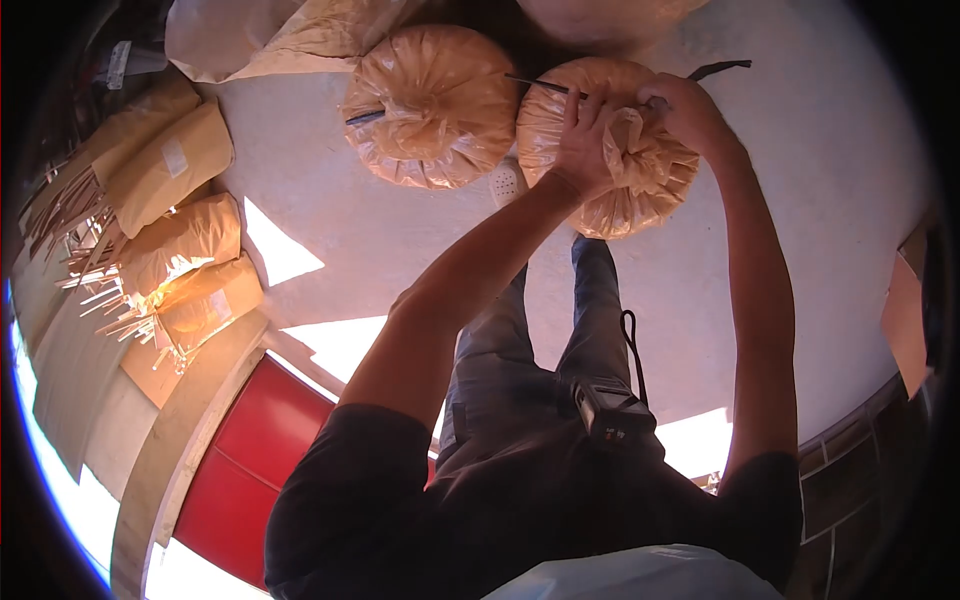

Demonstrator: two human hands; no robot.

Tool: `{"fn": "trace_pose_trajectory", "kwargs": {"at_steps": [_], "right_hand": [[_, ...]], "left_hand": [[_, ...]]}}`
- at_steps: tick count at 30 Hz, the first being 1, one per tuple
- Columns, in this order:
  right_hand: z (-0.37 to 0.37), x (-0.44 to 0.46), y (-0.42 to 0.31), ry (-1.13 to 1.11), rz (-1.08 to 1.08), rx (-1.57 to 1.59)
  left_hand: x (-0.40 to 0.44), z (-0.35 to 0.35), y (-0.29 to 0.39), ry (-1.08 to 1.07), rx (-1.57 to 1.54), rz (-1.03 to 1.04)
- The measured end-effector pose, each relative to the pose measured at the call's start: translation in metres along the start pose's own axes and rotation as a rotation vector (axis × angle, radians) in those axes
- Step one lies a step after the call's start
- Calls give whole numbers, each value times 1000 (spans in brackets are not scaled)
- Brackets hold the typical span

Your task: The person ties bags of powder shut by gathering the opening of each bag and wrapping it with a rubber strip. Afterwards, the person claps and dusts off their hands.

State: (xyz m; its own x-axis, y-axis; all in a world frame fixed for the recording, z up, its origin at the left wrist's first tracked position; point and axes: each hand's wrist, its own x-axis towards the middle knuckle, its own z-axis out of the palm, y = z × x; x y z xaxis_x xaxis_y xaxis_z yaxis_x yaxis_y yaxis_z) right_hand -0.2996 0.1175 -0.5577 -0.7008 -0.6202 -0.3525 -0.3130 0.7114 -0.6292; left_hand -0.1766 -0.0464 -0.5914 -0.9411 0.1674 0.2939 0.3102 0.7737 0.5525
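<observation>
Two round, tan plastic-wrapped bundles with gathered tops stand side by side on the floor. Over the right bundle (560,150), my left hand (585,145) rests beside the gathered plastic, its fingers spread upward across a thin black strip (545,86). My right hand (688,112) is at the bundle's upper right, fingers curled in a pinch at the strip; its other end (720,68) sticks out beyond that hand. The left bundle (430,110) has a short black strip (365,118) at its gathered top, and neither hand touches it.
Brown paper-wrapped packs of thin sticks (205,240) lie at the left. Larger wrapped sacks (290,40) stand at the top. A red panel (250,430) is at lower left, a cardboard piece (905,310) at the right. A black device (612,412) hangs at my waist.
</observation>
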Motion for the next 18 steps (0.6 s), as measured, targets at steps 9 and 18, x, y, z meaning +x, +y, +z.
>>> {"fn": "trace_pose_trajectory", "kwargs": {"at_steps": [9, 18], "right_hand": [[22, -46, 14, 309, 87, 7], [37, -129, 26, 205, 464, 247]], "left_hand": [[9, -13, 1, -9, -95, -72], [26, -17, 4, -382, -194, -355]]}}
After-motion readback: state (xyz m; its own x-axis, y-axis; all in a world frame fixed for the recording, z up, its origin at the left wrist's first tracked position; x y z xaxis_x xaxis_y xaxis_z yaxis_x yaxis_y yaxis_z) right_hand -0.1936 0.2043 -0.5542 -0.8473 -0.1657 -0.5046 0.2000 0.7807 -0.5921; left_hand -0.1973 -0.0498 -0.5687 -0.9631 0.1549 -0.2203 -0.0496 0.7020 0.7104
